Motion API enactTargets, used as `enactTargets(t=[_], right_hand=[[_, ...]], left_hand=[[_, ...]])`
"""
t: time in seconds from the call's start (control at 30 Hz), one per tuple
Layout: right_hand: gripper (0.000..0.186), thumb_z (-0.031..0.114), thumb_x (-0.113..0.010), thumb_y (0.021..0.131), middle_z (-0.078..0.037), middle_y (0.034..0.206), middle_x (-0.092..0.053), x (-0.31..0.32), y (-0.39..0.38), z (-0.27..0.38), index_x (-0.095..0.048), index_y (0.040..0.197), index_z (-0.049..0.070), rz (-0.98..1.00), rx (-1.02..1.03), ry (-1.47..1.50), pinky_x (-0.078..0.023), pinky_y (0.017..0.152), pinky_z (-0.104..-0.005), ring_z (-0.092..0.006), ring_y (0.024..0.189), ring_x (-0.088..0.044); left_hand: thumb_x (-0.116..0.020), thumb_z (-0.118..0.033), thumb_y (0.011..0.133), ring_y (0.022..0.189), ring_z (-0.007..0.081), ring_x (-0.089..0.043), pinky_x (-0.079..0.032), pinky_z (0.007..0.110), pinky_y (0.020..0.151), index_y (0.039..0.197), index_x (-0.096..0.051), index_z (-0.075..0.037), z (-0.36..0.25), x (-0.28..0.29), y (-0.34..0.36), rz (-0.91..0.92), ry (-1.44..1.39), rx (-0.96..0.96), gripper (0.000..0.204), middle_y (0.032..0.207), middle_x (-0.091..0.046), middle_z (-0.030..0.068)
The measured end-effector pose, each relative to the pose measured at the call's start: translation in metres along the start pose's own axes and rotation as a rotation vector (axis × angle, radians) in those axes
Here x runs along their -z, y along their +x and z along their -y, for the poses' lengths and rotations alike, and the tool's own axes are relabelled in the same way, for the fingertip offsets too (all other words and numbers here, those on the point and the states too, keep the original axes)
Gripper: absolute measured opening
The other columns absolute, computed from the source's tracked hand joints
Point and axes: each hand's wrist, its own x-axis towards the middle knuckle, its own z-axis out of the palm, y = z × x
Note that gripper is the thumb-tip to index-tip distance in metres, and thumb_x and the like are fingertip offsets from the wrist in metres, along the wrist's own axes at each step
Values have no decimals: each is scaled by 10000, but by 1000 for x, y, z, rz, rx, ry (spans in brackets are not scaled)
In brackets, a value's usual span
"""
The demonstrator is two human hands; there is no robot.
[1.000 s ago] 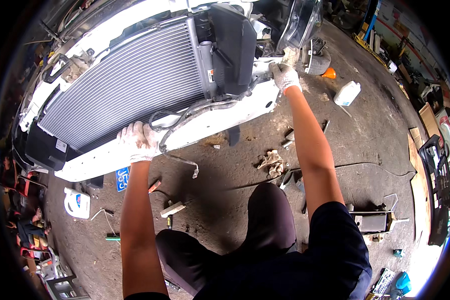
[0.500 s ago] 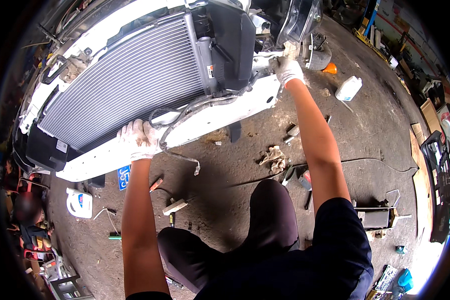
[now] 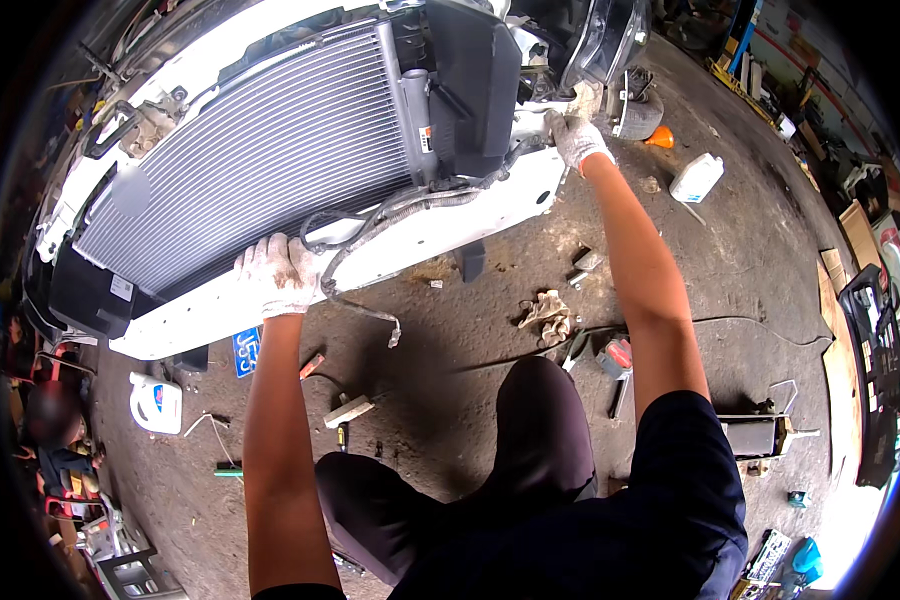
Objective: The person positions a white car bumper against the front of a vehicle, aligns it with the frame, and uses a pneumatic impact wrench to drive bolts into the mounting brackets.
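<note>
The person's dark-trousered knees [image 3: 545, 430] are bent toward the vehicle front, above a stained floor [image 3: 750, 250]. Just beyond the knees lie a red-and-grey tool [image 3: 615, 357] and a crumpled beige cloth [image 3: 547, 318]; a white jug [image 3: 156, 403] stands at left. The white beam [image 3: 440, 235] crosses the vehicle's front, below the radiator. The gloved left hand [image 3: 275, 275] rests on its left half, fingers together and laid over the upper edge; whether they clamp it cannot be told. The gloved right hand [image 3: 578, 142] is at the beam's right end, fingers bent over it; their closure underneath is hidden. A wiring harness [image 3: 390, 212] runs along the beam between the hands. Behind stands the finned radiator [image 3: 260, 160], with a black panel [image 3: 475, 90] at its right. An orange piece [image 3: 660, 137] lies farther right.
</note>
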Motion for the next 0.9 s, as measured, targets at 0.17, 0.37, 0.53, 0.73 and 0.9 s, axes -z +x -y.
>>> enactTargets(t=[0.17, 0.37, 0.53, 0.73, 0.9], right_hand=[[627, 560, -357, 965, -238, 1091, -673, 16, -10, 8, -642, 1132, 26, -81, 207, -294, -507, 884, -481, -416, 996, -643], [520, 479, -446, 974, -216, 1033, -688, 11, -4, 13, -579, 1181, 20, -101, 140, -252, -526, 828, -495, -397, 973, -659], [450, 462, -524, 942, -204, 959, -689, 7, -5, 1, -609, 1106, 51, -212, 352, -354, -537, 816, -474, -368, 928, -673], [393, 316, -594, 901, -255, 1089, -612, -12, -3, -19, -498, 1195, 73, -256, 298, -320, -515, 840, -479, -414, 998, -632], [660, 368, -593, 888, -313, 1306, -514, 11, -20, 5, -358, 1435, 84, -359, 341, -246, -435, 984, -482, -442, 1163, -537]], left_hand=[[-597, -277, 802, 717, 313, -625, -475, 446, 734, 771, -656, -84, -1, -2, -1, -32, -11, -26, 204, 742, -660, 111], [-596, -284, 807, 717, 311, -628, -475, 445, 733, 777, -659, -84, 5, -3, 0, -14, 11, -21, 212, 751, -667, 113], [-563, -317, 842, 749, 319, -628, -470, 440, 743, 805, -656, -87, 5, -9, -3, -33, 15, -28, 251, 774, -666, 123], [-558, -262, 899, 534, 279, -601, -487, 408, 484, 744, -648, -95, 34, -44, -13, -276, -4, -331, 245, 672, -635, 78], [-510, -340, 922, 640, 320, -681, -548, 422, 600, 827, -726, -67, 38, -28, -14, -68, 108, -214, 361, 744, -701, 145]])
